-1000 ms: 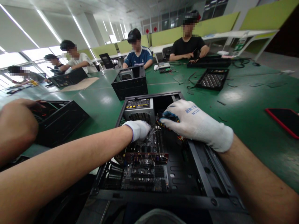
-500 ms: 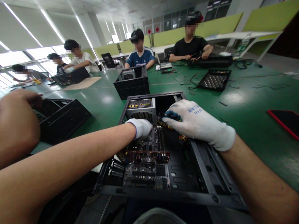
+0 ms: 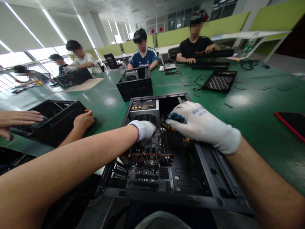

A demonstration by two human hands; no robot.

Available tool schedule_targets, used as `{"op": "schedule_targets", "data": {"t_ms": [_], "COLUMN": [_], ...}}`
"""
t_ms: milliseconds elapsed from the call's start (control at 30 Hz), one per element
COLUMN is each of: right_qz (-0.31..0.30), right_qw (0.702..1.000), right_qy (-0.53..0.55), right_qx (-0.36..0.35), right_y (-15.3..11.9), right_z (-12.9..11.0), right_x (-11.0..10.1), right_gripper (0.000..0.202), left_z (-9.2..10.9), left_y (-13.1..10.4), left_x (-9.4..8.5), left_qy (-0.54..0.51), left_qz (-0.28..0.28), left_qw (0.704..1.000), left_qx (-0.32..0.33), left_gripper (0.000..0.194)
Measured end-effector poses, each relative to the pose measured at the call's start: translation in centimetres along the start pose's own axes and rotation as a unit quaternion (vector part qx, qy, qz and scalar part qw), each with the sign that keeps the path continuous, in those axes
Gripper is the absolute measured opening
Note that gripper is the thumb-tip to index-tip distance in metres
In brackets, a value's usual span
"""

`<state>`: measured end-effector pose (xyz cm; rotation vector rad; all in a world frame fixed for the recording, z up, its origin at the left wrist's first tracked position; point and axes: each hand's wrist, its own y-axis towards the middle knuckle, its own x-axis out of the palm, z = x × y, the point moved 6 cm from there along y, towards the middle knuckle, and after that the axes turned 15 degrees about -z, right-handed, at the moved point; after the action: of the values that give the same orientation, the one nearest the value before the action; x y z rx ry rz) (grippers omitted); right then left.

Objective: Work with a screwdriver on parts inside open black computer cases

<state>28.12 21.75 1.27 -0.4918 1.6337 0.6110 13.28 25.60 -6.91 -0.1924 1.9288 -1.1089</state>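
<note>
A black computer case lies open on its side in front of me. My left hand, in a white glove, reaches over the upper end of the motherboard, beside the power supply. Its fingers are curled down, and their tips and whatever they pinch are hidden. My gloved right hand is closed around a bundle of power supply cables near the case's right side. A reddish expansion card stands across the board below my left hand.
To my left, a co-worker's bare hands are at another open case. A further case stands ahead on the green table. A black front panel lies beyond my right hand, and a red-edged device lies far right.
Both my hands stay in place. The neighbour's arm at left has drawn back and lowered, with both hands now showing at that case. The co-worker in black across the table has lifted a dark part.
</note>
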Motion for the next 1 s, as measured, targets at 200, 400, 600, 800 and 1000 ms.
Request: {"op": "schedule_targets", "data": {"t_ms": [200, 400, 600, 800, 1000], "right_qz": [-0.005, -0.001, 0.001, 0.003, -0.002], "right_qw": [1.0, 1.0, 1.0, 1.0, 1.0], "right_qy": [-0.001, 0.012, 0.016, 0.012, 0.017], "right_qx": [-0.002, 0.002, -0.003, -0.005, -0.005], "right_y": [0.1, 0.0, 0.0, 0.1, 0.1], "right_z": [0.0, -0.1, -0.1, -0.2, -0.2], "right_x": [0.0, -0.1, -0.1, -0.2, -0.3], "right_gripper": [0.041, 0.039, 0.039, 0.046, 0.043], "left_z": [-0.3, -0.9, -1.7, -1.7, -0.7], "left_y": [0.2, 0.7, 1.2, 1.0, 0.7], "left_x": [0.1, 0.0, 0.1, -0.1, 0.1], "left_qy": [-0.007, 0.0, -0.001, 0.001, 0.009], "left_qz": [0.005, 0.028, 0.037, 0.046, 0.018], "left_qw": [1.0, 1.0, 0.999, 0.999, 1.0], "left_qx": [0.006, 0.008, 0.007, 0.003, 0.009], "left_gripper": [0.042, 0.039, 0.044, 0.042, 0.044]}}
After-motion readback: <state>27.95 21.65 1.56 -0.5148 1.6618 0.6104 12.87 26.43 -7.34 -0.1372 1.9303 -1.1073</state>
